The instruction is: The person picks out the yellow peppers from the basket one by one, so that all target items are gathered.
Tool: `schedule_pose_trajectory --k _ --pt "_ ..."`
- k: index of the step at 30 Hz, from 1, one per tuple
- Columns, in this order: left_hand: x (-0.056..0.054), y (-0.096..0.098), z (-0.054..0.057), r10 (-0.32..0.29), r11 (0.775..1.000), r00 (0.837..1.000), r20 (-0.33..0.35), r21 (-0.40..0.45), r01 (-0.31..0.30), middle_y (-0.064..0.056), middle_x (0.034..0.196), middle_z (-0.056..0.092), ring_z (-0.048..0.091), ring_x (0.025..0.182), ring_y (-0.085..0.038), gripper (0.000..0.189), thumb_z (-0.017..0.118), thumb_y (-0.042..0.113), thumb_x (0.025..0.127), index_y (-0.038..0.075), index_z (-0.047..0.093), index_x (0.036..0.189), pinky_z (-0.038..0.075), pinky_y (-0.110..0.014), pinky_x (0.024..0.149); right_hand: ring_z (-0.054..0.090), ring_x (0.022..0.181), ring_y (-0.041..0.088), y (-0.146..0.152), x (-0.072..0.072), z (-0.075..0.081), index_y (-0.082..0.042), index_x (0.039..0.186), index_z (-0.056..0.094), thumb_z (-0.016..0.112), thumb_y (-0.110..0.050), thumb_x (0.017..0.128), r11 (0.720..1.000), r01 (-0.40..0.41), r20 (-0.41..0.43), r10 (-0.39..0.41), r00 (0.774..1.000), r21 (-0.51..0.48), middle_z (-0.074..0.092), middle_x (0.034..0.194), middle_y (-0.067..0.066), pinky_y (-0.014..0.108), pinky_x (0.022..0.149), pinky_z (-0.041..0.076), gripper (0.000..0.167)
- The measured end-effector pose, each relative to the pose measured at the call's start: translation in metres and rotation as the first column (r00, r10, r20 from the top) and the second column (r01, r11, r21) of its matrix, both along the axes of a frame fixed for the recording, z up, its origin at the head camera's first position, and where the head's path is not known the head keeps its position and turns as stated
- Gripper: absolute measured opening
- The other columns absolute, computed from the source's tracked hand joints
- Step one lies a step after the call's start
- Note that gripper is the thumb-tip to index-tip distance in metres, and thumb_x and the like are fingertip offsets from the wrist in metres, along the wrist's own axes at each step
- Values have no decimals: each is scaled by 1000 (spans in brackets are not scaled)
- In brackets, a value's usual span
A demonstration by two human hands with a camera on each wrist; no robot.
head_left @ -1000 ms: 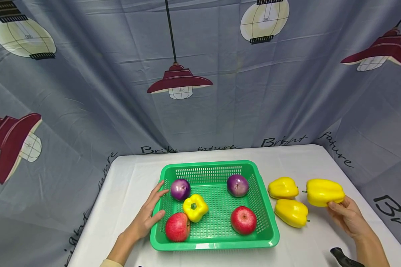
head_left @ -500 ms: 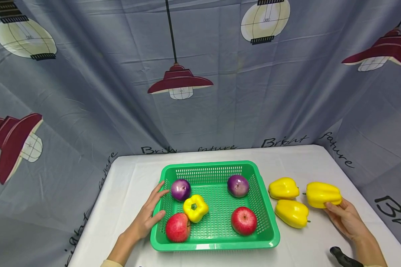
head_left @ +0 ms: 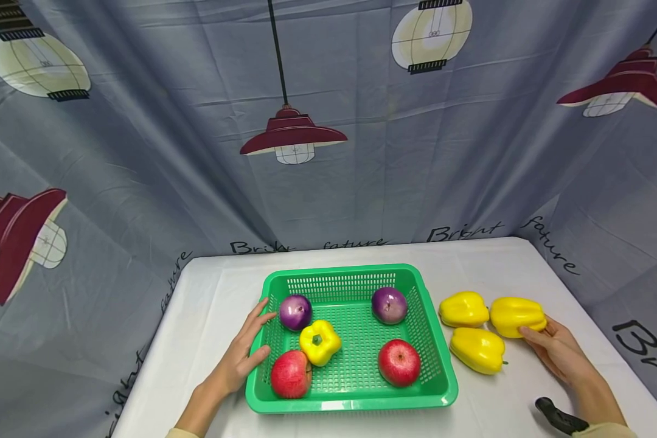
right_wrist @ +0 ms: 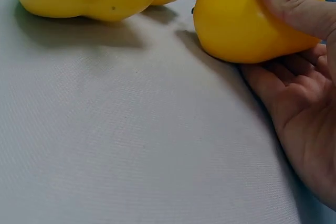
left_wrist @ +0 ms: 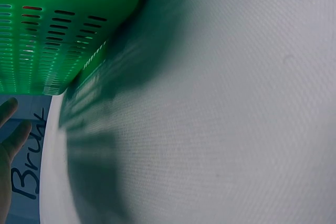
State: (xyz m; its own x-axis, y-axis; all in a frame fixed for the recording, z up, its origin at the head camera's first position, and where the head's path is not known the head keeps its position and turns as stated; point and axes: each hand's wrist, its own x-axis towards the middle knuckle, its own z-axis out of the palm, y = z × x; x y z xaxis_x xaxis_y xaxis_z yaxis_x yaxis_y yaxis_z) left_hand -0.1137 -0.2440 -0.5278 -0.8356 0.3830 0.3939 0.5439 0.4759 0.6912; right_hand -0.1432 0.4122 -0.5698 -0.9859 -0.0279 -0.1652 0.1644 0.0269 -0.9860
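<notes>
My right hand grips a yellow bell pepper, its thumb on the near side. In the right wrist view this pepper sits at the table surface, with the other fingers partly hidden behind it. Two more yellow bell peppers lie just left of it, one at the back and one in front. On the left rim of a green plastic basket rests my left hand, fingers spread and fairly straight. The left wrist view shows the basket's slotted outer wall and some fingers.
Inside the basket are two purple round onions, two red apples and a yellow bell pepper. A white cloth covers the table. Grey curtains hang behind and beside it.
My right hand has moved left and lowered the yellow bell pepper, bringing it up beside the other two. The left hand has stayed at the basket rim.
</notes>
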Motion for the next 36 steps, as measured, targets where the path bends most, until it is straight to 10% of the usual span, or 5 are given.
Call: schedule_pose_trajectory --k 28,36 --pt "1 0 2 8 1000 1000 12 -5 -8 -13 165 20 22 150 -34 60 53 18 91 6 45 149 27 -75 102 51 109 -16 7 0 -2 6 156 -11 53 1 102 991 -50 -75 40 996 -124 37 136 -10 10 89 46 84" --pt "0 0 0 6 1000 1000 1 -8 -6 -15 165 21 23 149 -37 59 53 15 90 5 45 148 27 -77 101 49 108 -19 11 3 -6 2 157 -11 52 -3 103 995 -25 -70 19 997 -92 16 162 0 6 90 42 83"
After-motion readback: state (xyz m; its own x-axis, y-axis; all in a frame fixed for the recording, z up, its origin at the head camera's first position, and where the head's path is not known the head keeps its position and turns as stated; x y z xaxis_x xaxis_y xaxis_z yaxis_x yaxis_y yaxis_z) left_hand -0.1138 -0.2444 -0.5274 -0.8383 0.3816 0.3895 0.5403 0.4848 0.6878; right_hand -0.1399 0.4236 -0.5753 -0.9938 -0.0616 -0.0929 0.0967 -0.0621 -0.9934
